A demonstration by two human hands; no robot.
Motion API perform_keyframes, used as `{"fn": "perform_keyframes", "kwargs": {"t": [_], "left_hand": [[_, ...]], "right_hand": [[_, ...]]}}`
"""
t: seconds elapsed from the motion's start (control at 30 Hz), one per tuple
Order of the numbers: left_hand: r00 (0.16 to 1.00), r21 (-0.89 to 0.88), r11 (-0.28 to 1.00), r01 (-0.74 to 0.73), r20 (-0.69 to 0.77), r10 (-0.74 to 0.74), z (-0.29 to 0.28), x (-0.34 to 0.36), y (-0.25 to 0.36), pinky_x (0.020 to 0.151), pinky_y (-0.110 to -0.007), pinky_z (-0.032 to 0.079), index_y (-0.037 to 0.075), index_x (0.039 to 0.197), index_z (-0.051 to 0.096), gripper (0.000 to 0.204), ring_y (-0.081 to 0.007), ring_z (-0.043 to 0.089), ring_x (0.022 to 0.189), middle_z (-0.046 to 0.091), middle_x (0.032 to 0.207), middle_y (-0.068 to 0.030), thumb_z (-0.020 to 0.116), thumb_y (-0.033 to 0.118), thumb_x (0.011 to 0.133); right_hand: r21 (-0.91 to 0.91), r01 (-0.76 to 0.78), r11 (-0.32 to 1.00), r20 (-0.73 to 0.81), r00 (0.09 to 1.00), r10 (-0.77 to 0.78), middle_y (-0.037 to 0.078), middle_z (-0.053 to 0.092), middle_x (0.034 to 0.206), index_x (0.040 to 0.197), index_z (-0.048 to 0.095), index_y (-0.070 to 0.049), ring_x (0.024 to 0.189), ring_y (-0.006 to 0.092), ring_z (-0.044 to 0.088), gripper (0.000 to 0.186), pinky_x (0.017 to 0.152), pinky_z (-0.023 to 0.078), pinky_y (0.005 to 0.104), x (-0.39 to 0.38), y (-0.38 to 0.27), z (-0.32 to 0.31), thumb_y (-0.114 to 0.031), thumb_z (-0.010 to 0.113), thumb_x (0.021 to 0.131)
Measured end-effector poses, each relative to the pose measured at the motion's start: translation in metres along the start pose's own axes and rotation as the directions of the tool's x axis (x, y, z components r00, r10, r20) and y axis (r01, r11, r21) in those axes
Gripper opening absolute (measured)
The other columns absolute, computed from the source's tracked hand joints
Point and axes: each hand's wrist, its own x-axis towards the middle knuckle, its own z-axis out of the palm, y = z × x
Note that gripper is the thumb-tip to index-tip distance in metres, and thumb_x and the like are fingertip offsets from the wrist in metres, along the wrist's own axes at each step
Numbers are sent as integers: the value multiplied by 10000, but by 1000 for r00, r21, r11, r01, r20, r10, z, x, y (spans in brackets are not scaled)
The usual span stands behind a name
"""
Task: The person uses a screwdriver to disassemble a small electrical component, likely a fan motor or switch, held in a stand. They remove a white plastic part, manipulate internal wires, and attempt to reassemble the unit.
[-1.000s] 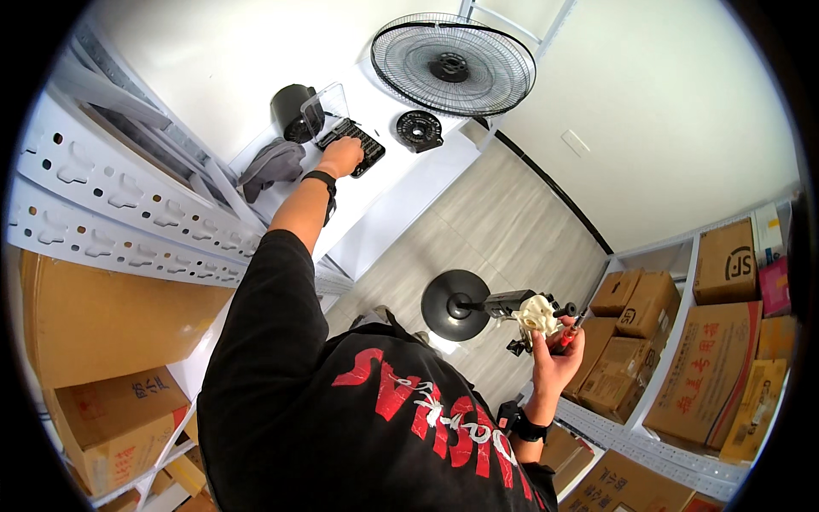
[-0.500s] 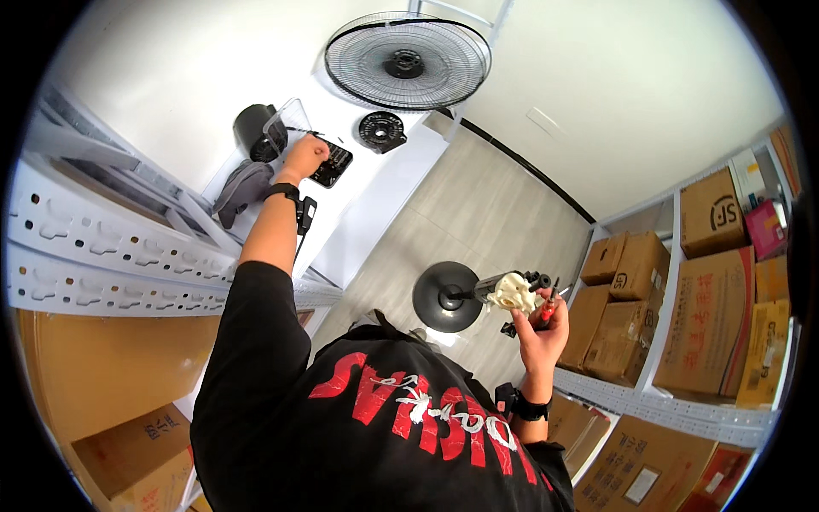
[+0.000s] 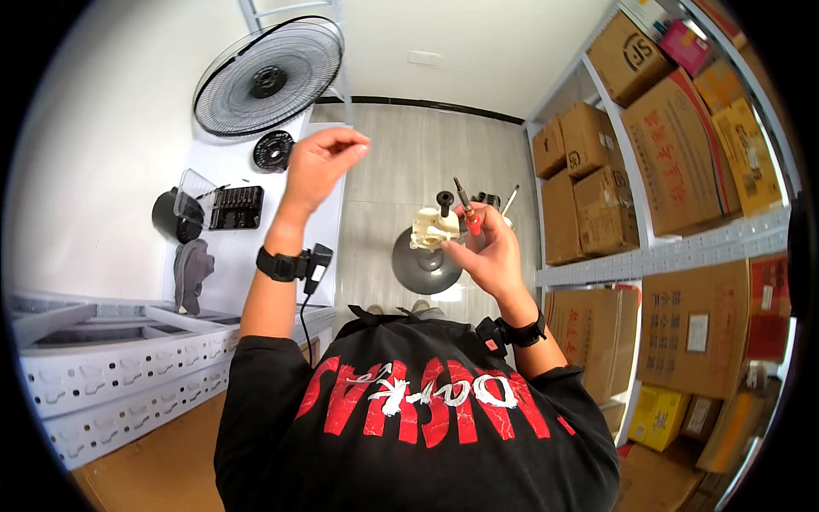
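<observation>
Right now the right hand (image 3: 486, 252) is closed round a screwdriver (image 3: 466, 209) w/ a red handle, shaft pointing up, and its fingers also touch a cream plastic motor housing (image 3: 433, 229) topped by a black knob. That housing sits over a round dark fan base (image 3: 424, 266) standing on the floor, betw. the white bench (image 3: 256, 247) and the shelves. Left hand (image 3: 320, 162) is raised above the bench's right edge, fingers curled in w/ thumb and fingertips pinched together; can't tell if anything small is betw. them. Black watch on the left wrist, w/ a small black device and cord just beside it. On the bench: fan grille (image 3: 266, 78) at the far end, small black round part (image 3: 273, 150) near it, black parts tray (image 3: 235, 207) w/ clear lid mid-bench, black pot-like piece (image 3: 167, 218) at the left edge, grey glove (image 3: 193, 269) at the near end. Cardboard boxes (image 3: 589, 171) fill the shelves on the right.
</observation>
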Motion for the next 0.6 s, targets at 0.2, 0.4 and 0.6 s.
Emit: {"fn": "perform_keyframes", "kwargs": {"t": [0.2,0.4,0.6], "left_hand": [[966,-227,973,-45,237,100,54,-27,8,821,-245,463,15,944,646,95,-109,571,897,618,972,-44,645,-48,873],[887,-254,967,33,453,89,72,-48,8,931,-300,482,9,970,648,101,-150,569,1041,521,1174,-71,618,-47,892],[807,-258,941,219,590,-26,87,-64,-1,1008,-340,457,26,982,645,71,-217,511,1224,468,1349,-99,606,11,925]], "right_hand": [[-79,-171,982,-174,972,156,-54,477,696,940,564,-35,600,30,406,338,536,354,217,-22,2,-3,-172,805,747],[29,-223,974,-336,916,220,-46,537,779,934,567,-35,674,40,475,305,593,401,223,-40,-2,10,-173,798,789],[195,-245,950,-414,857,306,-40,549,820,943,562,-58,716,38,491,265,630,413,207,-58,12,19,-147,777,814]]}}
